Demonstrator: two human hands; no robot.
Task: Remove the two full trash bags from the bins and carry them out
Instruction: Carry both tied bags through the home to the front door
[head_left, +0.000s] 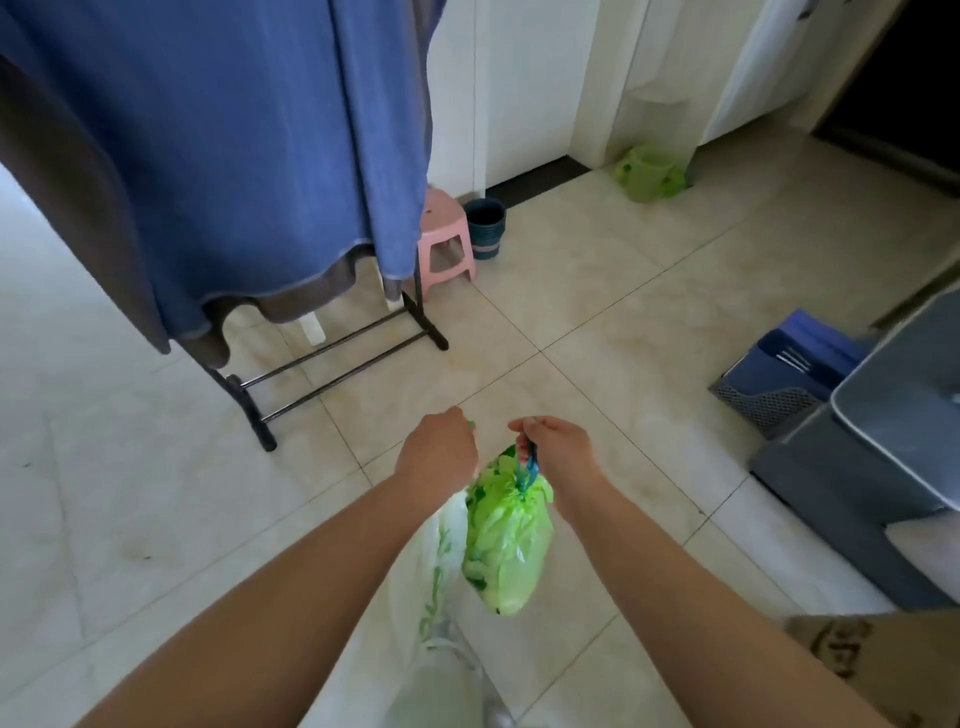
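Note:
A small full green trash bag (511, 540) hangs from its blue drawstring in my right hand (558, 449), which is closed around the string. My left hand (439, 452) is a fist just left of it, and a larger pale, see-through bag (439, 587) hangs below that hand; the grip itself is hidden. A dark blue bin (485, 226) with no bag in it stands by the wall beside a pink stool. A second bin lined with green plastic (649, 171) sits in the far corner.
A clothes rack (332, 364) with blue and grey sheets (223, 156) fills the left. A pink stool (444, 239) stands behind it. A grey cabinet (883, 452) and a blue file holder (784, 369) stand at right, with a cardboard box (878, 654) at lower right. A dark doorway (914, 78) opens at upper right.

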